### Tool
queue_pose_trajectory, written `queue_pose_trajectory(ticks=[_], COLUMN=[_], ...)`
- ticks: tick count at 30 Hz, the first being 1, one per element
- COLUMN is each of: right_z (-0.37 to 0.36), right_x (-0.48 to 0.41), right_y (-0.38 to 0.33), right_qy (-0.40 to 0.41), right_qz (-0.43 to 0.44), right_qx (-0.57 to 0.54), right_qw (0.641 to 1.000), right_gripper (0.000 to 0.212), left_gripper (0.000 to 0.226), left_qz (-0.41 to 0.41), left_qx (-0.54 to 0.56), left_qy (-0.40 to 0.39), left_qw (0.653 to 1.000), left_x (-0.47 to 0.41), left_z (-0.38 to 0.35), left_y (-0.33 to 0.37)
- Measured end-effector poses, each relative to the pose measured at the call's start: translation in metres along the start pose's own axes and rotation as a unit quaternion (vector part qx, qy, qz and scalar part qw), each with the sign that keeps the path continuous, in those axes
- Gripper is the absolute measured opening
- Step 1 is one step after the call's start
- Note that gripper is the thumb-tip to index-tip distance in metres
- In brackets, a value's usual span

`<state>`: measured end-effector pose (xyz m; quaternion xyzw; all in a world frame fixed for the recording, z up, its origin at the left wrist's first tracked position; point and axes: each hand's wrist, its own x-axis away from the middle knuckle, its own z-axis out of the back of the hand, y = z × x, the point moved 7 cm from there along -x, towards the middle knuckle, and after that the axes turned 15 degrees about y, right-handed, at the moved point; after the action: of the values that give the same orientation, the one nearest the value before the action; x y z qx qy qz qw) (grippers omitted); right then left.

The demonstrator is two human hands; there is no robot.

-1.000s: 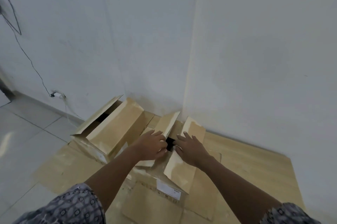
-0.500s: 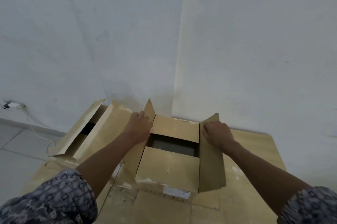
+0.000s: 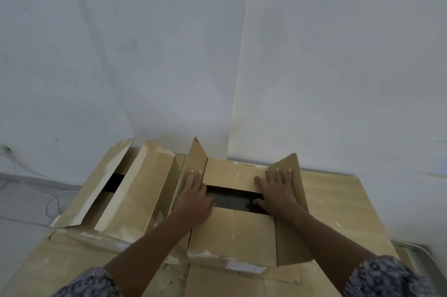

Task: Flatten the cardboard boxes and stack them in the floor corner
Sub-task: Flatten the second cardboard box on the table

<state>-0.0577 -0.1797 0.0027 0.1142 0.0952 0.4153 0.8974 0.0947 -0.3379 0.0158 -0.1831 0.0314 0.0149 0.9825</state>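
The box point(image 3: 232, 231) sits in the floor corner on flat cardboard sheets point(image 3: 343, 202), its top parted. The left hand point(image 3: 196, 197) and right hand point(image 3: 278, 192) lie flat, fingers straight, each pressing a side flap outward and gripping nothing (probably spreading it to collapse). A second box point(image 3: 135, 188), open too, stands just beside it on the left and crowds that flap. A white cable point(image 3: 52, 202) trails on the floor beyond.

white label point(image 3: 244, 267) stuck on near side of cardboard box point(image 3: 232, 231), faint print on it but way too blurry to read. no other text anywhere.
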Motion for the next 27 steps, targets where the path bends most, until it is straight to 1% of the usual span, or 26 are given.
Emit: queue_pose_trajectory(ticks=[2, 3, 6, 7, 9, 11, 13, 14, 15, 16, 17, 18, 19, 20, 22, 23, 24, 27], right_z=[-0.002, -0.003, -0.002, 0.002, 0.015, 0.027, 0.033, 0.033, 0.031, 0.031, 0.032, 0.033, 0.035, 0.037, 0.046, 0.050, 0.053, 0.056], right_x=[-0.002, -0.003, -0.007, -0.010, -0.018, -0.028, -0.036, -0.039, -0.043, -0.045, -0.046, -0.046, -0.045, -0.043, -0.038, -0.035, -0.032, -0.023], right_y=[0.000, 0.002, 0.015, 0.021, 0.033, 0.047, 0.058, 0.062, 0.064, 0.065, 0.064, 0.062, 0.059, 0.056, 0.052, 0.049, 0.047, 0.040], right_qy=[0.004, 0.003, 0.023, 0.033, 0.057, 0.074, 0.066, 0.067, 0.065, 0.068, 0.074, 0.078, 0.078, 0.080, 0.101, 0.108, 0.111, 0.094], right_qz=[-0.003, -0.004, 0.000, 0.001, -0.008, -0.028, -0.064, -0.087, -0.113, -0.136, -0.152, -0.162, -0.169, -0.173, -0.168, -0.162, -0.155, -0.153], right_qx=[0.003, 0.007, 0.007, 0.000, -0.022, -0.031, -0.053, -0.073, -0.099, -0.126, -0.150, -0.174, -0.204, -0.238, -0.286, -0.295, -0.299, -0.332], right_qw=[1.000, 1.000, 1.000, 0.999, 0.998, 0.996, 0.994, 0.991, 0.986, 0.980, 0.974, 0.968, 0.961, 0.952, 0.938, 0.935, 0.935, 0.926], right_gripper=[0.066, 0.063, 0.048, 0.046, 0.054, 0.057, 0.046, 0.040, 0.037, 0.034, 0.032, 0.030, 0.029, 0.029, 0.028, 0.028, 0.028, 0.029], left_gripper=[0.047, 0.050, 0.057, 0.061, 0.069, 0.061, 0.049, 0.050, 0.058, 0.073, 0.089, 0.101, 0.105, 0.101, 0.084, 0.079, 0.079, 0.087], left_qz=[-0.009, -0.004, 0.032, 0.057, 0.096, 0.128, 0.178, 0.206, 0.238, 0.271, 0.303, 0.331, 0.346, 0.344, 0.318, 0.311, 0.310, 0.313], left_qx=[0.032, 0.046, 0.129, 0.147, 0.150, 0.144, 0.157, 0.168, 0.189, 0.223, 0.286, 0.361, 0.426, 0.475, 0.510, 0.520, 0.530, 0.556], left_qy=[-0.009, -0.011, 0.021, 0.047, 0.066, 0.048, 0.035, 0.036, 0.031, 0.016, -0.005, -0.020, -0.028, -0.024, -0.001, 0.013, 0.021, 0.016], left_qw=[0.999, 0.999, 0.991, 0.986, 0.982, 0.980, 0.971, 0.963, 0.952, 0.936, 0.909, 0.872, 0.835, 0.810, 0.799, 0.795, 0.789, 0.770], left_x=[0.006, 0.008, 0.008, 0.007, 0.008, 0.012, 0.020, 0.024, 0.030, 0.036, 0.042, 0.046, 0.048, 0.048, 0.042, 0.038, 0.034, 0.023], left_z=[-0.006, -0.007, 0.001, 0.007, 0.018, 0.031, 0.039, 0.038, 0.033, 0.028, 0.024, 0.022, 0.025, 0.031, 0.043, 0.047, 0.047, 0.043], left_y=[0.003, 0.002, -0.003, -0.010, -0.021, -0.027, -0.031, -0.033, -0.034, -0.035, -0.034, -0.032, -0.029, -0.026, -0.020, -0.018, -0.016, -0.013])
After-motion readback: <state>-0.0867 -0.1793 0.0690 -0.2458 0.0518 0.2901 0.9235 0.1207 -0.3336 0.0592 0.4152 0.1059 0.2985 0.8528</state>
